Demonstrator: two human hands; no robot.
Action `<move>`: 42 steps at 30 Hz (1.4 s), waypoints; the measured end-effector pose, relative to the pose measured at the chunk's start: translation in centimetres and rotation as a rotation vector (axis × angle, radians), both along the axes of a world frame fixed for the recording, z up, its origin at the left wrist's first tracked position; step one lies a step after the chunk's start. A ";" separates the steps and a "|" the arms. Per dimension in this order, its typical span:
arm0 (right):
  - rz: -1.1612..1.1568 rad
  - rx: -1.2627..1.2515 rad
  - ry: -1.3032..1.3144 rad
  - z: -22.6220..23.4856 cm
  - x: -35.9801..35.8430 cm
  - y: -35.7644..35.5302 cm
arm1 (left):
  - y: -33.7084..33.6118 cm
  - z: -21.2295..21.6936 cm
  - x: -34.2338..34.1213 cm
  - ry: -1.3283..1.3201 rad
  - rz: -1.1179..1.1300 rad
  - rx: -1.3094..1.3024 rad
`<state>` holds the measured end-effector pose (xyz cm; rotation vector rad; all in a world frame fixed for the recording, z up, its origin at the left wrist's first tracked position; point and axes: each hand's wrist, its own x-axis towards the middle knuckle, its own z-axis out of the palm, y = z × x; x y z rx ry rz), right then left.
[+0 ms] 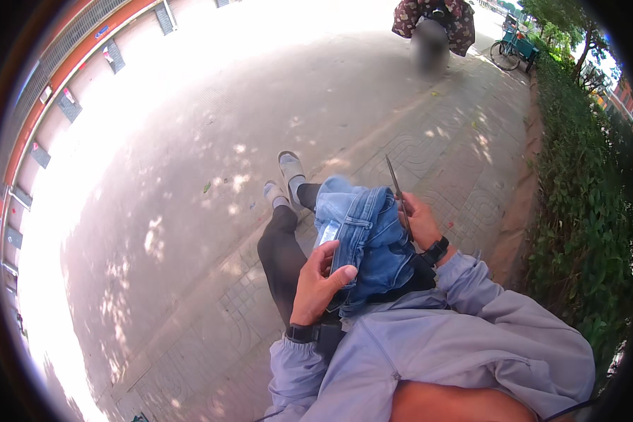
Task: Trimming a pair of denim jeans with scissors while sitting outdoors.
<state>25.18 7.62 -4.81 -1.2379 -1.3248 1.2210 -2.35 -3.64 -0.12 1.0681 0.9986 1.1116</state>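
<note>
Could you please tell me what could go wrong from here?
The dark pointed tool in the right hand might slip and nick the left hand, which is on the denim garment. Its exposed tip could also snag the denim. The garment, lying bunched, may slide down onto the paving.

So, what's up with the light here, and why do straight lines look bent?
Head view: glare washes the pale grey pavement to near white toward the top and left; dappled sun breaks the shade nearer; the long orange-trimmed building bows along the rim through fisheye distortion; a blur hides part of the person in the dark floral top; the blue denim garment looks fairly sharp.
</note>
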 end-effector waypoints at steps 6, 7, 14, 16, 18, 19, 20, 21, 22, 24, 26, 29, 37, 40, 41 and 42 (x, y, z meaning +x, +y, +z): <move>0.070 -0.023 0.056 1.5 0.5 -0.9 | 1.6 -3.5 0.4 0.183 0.064 0.034; 0.067 -0.024 0.066 1.4 0.7 -1.0 | 1.6 -3.0 -0.1 0.150 -0.003 -0.044; 0.000 -0.022 0.164 2.0 1.2 -1.6 | 0.9 1.0 -2.1 -0.137 -0.047 -0.031; 0.033 -0.043 0.140 3.0 1.2 -1.9 | 0.4 2.9 -2.5 -0.284 0.023 0.084; 0.071 -0.064 0.112 4.4 1.1 -2.5 | -0.3 4.6 -2.6 -0.377 0.039 0.097; 0.138 -0.092 0.129 5.6 0.7 -3.2 | -0.6 5.5 -2.5 -0.445 0.128 0.195; 0.204 -0.119 0.146 6.9 0.3 -3.9 | -0.7 6.1 -2.4 -0.511 0.216 0.294; 0.203 -0.118 0.150 8.2 -0.1 -4.7 | -0.8 6.0 -3.3 -0.499 0.229 0.376; 0.276 -0.160 0.178 9.4 -0.4 -5.5 | -1.1 6.7 -3.5 -0.498 0.224 0.376; 0.340 -0.206 0.193 11.3 -1.5 -6.5 | -1.8 9.0 -4.2 -0.620 0.233 0.550; 0.519 -0.266 0.321 12.7 -2.3 -7.4 | -3.5 11.9 -4.5 -0.442 0.562 0.592; 0.534 -0.149 0.288 13.0 -3.0 -6.2 | -2.2 14.7 -6.8 -0.498 0.371 0.629; 0.509 0.023 0.367 11.8 -5.0 0.6 | -1.2 11.4 -8.6 -0.357 0.370 0.411; 0.593 0.011 0.337 11.9 -7.7 1.9 | -1.7 11.5 -8.7 -0.310 0.438 0.318; 0.636 -0.029 0.333 11.9 -8.6 2.1 | -1.7 11.2 -9.1 -0.293 0.453 0.285; 0.678 -0.069 0.327 11.9 -9.3 2.3 | -1.7 10.8 -9.3 -0.277 0.466 0.251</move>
